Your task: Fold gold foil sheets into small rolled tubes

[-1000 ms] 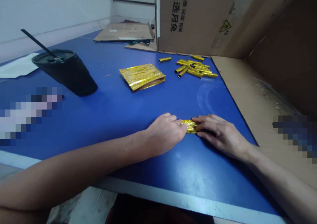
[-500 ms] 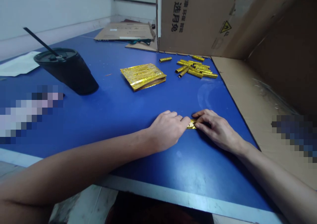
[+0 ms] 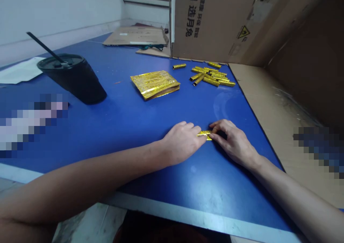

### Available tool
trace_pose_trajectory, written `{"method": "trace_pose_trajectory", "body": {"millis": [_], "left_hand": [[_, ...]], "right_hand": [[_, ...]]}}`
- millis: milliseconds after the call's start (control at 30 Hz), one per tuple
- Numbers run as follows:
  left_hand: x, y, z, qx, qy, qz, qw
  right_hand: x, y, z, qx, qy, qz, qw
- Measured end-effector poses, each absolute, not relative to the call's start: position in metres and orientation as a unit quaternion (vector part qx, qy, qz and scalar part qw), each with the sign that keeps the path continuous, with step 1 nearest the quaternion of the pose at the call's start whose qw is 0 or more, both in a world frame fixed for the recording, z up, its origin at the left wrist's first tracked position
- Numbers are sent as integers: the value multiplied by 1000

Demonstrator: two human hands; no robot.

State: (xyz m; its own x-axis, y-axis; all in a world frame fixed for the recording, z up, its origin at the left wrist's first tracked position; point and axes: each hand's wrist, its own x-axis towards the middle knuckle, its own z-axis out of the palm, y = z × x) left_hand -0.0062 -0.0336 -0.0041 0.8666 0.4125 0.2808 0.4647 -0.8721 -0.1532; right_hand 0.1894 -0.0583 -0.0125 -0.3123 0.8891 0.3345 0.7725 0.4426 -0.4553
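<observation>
Between my two hands, low over the blue table (image 3: 129,123), is a narrow strip of gold foil paper (image 3: 205,133), partly folded. My left hand (image 3: 182,142) is closed on its left end, thumb toward the near edge. My right hand (image 3: 231,137) pinches the right end between thumb and fingertips. Much of the strip is hidden by my fingers. Farther off lies a stack of flat gold foil sheets (image 3: 156,83). Behind and to the right is a loose pile of rolled gold foil tubes (image 3: 212,74), with one single tube (image 3: 179,66) apart to its left.
A black tumbler with a straw (image 3: 77,78) stands at the left, beside a white sheet (image 3: 23,71). A large cardboard box (image 3: 215,28) rises at the back right. Flat cardboard (image 3: 137,35) lies at the back. More cardboard (image 3: 263,110) borders the table's right side.
The far edge of the foil strip has lifted and folded over, and more of it shows between my fingers. My hands have stayed in nearly the same place.
</observation>
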Motion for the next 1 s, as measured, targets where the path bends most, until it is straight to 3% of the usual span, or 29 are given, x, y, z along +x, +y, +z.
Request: {"method": "trace_pose_trajectory", "body": {"millis": [733, 1000], "left_hand": [[-15, -43, -3, -970, -207, -55, 115], [-9, -61, -2, -978, -176, -105, 49]], "right_hand": [[192, -60, -11, -510, -833, 57, 206], [205, -53, -14, -539, -810, 58, 223]]}}
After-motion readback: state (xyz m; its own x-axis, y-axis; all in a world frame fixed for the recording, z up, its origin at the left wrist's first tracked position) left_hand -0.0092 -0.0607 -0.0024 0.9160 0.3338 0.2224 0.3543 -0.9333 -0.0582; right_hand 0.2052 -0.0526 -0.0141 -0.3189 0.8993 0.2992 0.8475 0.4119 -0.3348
